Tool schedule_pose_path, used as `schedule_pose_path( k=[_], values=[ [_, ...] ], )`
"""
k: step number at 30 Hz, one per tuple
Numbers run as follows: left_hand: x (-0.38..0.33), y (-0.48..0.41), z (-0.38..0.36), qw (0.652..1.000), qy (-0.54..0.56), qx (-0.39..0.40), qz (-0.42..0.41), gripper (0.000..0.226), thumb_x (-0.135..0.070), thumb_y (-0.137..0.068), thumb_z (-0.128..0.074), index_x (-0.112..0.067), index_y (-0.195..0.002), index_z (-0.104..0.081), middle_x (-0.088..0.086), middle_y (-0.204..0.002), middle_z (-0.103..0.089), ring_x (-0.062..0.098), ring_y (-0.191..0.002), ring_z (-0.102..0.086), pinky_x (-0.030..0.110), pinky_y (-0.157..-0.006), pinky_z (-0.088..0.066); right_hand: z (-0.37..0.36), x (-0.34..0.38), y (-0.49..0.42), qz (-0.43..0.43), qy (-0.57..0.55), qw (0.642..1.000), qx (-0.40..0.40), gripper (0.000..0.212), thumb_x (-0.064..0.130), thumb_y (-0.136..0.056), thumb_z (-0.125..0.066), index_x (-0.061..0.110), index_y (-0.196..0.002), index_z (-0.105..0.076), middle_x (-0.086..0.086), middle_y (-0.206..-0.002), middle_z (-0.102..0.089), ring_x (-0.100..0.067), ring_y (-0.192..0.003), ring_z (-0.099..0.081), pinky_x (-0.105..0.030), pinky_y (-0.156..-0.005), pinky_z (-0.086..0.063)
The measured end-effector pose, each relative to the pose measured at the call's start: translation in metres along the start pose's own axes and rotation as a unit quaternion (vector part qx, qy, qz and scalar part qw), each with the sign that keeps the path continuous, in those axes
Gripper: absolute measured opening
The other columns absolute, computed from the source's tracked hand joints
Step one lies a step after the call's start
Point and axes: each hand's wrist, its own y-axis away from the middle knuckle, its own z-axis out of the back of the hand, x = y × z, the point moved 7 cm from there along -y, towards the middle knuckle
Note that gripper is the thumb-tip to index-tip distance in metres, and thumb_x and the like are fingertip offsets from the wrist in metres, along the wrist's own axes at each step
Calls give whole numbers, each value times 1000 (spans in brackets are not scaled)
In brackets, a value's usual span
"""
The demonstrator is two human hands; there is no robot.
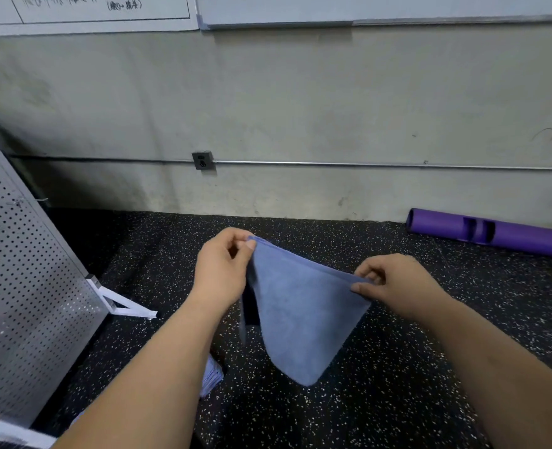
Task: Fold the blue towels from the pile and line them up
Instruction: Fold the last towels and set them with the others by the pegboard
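Blue towel (300,319) hangs between hands | left hand (222,267) pinches corner | right hand (394,283) pinches corner

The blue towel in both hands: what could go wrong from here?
The left hand and right hand pinch only the top edge of the towel, so a corner may slip and the layers may shift apart. The low end hangs loose and could drag on the speckled floor, spoiling the fold.
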Motion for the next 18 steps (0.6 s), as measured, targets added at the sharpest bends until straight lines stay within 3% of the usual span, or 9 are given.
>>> schedule_pose_path(
  k=[5,8,11,15,18],
  values=[
    [10,-5,26,1000,-4,-31,4,11,-18,-101,-70,-26,-95,-71,-16,-77,-70,-1,-72,-60,21,-72,-48,11,-6,7,0,63,998,-15,12,43,-85,-86,41,-80,-75,19,-74,-71,0,-72,-64,-27,-68,-53],
    [5,-4,31,999,8,-30,-14,11,-14,-102,-68,-23,-98,-71,-21,-74,-67,-3,-70,-57,13,-70,-46,11,-6,8,16,98,995,-12,12,41,-89,-82,45,-83,-73,19,-80,-68,-3,-87,-57,-33,-74,-51],
    [0,-2,32,999,15,-25,-24,11,-13,-103,-67,-22,-102,-73,-24,-75,-68,-2,-73,-59,12,-71,-45,11,-4,7,18,169,985,-33,3,40,-97,-73,41,-99,-76,17,-93,-59,-14,-102,-46,-37,-84,-49],
    [3,0,35,999,36,-20,-3,13,-17,-103,-69,-24,-104,-79,-15,-79,-74,5,-73,-61,24,-71,-49,21,-10,8,-26,194,976,-95,9,46,-98,-70,38,-98,-74,9,-106,-53,-17,-108,-46,-38,-89,-51],
    [7,2,33,1000,10,3,11,7,-23,-101,-72,-27,-101,-79,-5,-86,-77,21,-80,-70,37,-79,-57,23,-15,10,-53,170,979,-102,11,45,-100,-67,37,-94,-73,13,-102,-63,-16,-96,-58,-39,-81,-55]
  ],
)
